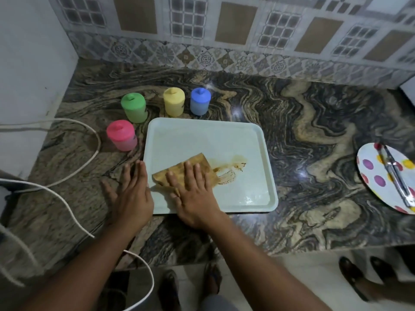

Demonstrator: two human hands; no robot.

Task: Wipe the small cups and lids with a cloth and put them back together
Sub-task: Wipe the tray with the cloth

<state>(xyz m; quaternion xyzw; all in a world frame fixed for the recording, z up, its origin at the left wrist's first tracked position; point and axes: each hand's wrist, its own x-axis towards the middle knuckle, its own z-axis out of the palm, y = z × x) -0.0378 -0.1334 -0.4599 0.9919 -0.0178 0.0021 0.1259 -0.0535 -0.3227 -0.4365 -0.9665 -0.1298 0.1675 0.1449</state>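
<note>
While the right hand [195, 191] presses flat on the cloth [200, 158], left hand [131, 194] spread flat at tray [224, 138] edge

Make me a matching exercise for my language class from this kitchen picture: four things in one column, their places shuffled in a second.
Things
1. pink cup
2. blue cup
3. cloth
4. spotted plate

Places
A. under the right hand, on the tray
B. at the right edge of the counter
C. left of the tray, nearest the person
D. behind the tray, right of the yellow cup

Pairs: 1-C, 2-D, 3-A, 4-B
</note>
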